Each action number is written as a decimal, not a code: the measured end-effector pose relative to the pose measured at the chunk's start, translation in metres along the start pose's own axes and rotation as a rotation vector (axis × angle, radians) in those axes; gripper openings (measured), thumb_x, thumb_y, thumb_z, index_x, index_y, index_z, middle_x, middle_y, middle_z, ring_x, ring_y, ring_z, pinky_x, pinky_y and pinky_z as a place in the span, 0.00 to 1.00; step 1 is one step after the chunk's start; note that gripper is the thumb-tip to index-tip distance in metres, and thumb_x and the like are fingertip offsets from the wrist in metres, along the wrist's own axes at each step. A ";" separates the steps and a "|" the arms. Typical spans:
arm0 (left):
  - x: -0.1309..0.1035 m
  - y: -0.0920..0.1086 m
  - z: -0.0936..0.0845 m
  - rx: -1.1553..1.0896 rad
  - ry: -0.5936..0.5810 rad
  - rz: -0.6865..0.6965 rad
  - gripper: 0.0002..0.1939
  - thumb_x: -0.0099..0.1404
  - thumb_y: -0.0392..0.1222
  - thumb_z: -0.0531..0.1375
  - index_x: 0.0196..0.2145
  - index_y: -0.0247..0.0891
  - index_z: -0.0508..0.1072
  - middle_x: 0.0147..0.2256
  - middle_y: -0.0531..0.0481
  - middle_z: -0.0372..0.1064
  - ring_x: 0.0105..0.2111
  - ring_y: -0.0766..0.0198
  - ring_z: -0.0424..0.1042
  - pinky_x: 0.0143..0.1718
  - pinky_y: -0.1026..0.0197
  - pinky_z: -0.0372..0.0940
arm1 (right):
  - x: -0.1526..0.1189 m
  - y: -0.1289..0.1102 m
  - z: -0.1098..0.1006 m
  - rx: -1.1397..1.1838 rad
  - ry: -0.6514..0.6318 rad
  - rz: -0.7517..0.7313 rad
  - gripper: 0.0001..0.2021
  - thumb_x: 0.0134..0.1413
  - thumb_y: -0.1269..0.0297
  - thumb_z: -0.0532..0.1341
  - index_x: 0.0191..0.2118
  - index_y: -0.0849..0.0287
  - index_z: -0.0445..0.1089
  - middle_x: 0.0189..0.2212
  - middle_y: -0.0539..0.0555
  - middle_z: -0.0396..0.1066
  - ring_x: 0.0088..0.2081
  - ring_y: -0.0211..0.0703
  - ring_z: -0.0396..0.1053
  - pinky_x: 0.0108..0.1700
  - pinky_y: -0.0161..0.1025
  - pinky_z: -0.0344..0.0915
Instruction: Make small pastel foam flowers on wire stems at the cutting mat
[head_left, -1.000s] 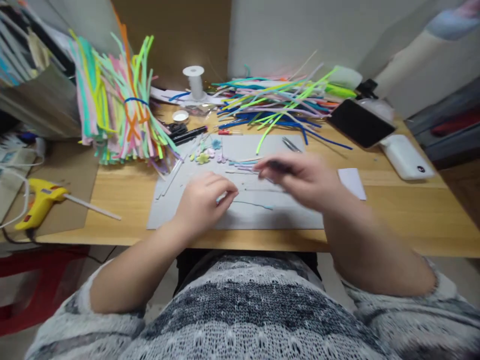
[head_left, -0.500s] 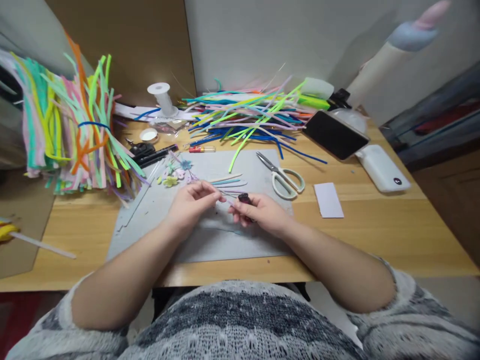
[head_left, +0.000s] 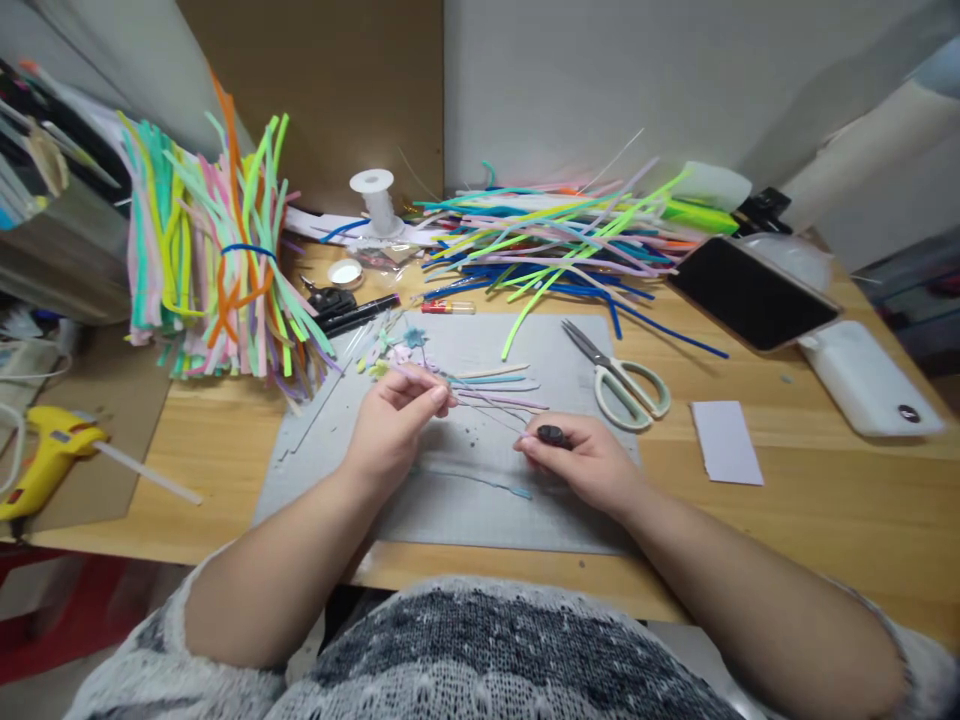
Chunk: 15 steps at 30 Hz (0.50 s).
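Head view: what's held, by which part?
Left hand and right hand pinch a thin strand at separate points; right also grips a dark object below its exposed end.

Half a second earlier the fingertips of both hands almost meet near the centre of the frame; now the left hand (head_left: 397, 415) and the right hand (head_left: 581, 460) stand apart, a thin strand (head_left: 491, 413) spanning the gap. The right hand, blurred and raised over part of the scissors (head_left: 616, 380) one second earlier, sits lower and sharper, leaving them exposed right of centre. With the shifted view, the yellow glue gun (head_left: 56, 455), nearly cropped out half a second earlier, reappears at lower left.
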<state>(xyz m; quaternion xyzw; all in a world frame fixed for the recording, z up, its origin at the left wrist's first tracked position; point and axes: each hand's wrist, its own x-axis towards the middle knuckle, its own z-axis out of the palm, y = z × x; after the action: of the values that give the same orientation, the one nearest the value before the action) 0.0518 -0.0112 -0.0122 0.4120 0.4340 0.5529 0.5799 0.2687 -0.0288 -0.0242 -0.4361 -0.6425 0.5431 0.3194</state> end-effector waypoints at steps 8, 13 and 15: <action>-0.002 0.009 0.002 -0.125 -0.036 0.038 0.08 0.52 0.40 0.69 0.25 0.38 0.73 0.25 0.54 0.70 0.25 0.69 0.68 0.29 0.64 0.64 | -0.001 0.005 -0.002 -0.187 0.116 -0.253 0.07 0.56 0.65 0.59 0.28 0.58 0.70 0.23 0.51 0.71 0.26 0.38 0.67 0.30 0.37 0.63; 0.000 0.010 0.003 -0.180 -0.003 0.080 0.07 0.52 0.40 0.69 0.25 0.38 0.74 0.25 0.53 0.71 0.26 0.70 0.69 0.29 0.67 0.64 | -0.002 0.010 -0.002 -0.232 0.142 -0.308 0.07 0.57 0.66 0.60 0.29 0.58 0.70 0.23 0.51 0.70 0.26 0.38 0.67 0.29 0.36 0.63; 0.001 0.010 0.003 -0.201 0.015 0.072 0.07 0.52 0.40 0.69 0.25 0.37 0.74 0.26 0.53 0.71 0.26 0.70 0.69 0.29 0.66 0.64 | -0.002 0.010 -0.003 -0.237 0.142 -0.310 0.07 0.57 0.66 0.59 0.28 0.58 0.70 0.22 0.50 0.69 0.25 0.37 0.66 0.28 0.35 0.62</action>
<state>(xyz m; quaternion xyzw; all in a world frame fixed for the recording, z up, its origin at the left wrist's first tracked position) 0.0515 -0.0096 -0.0021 0.3626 0.3656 0.6173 0.5948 0.2740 -0.0293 -0.0334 -0.4039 -0.7372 0.3760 0.3899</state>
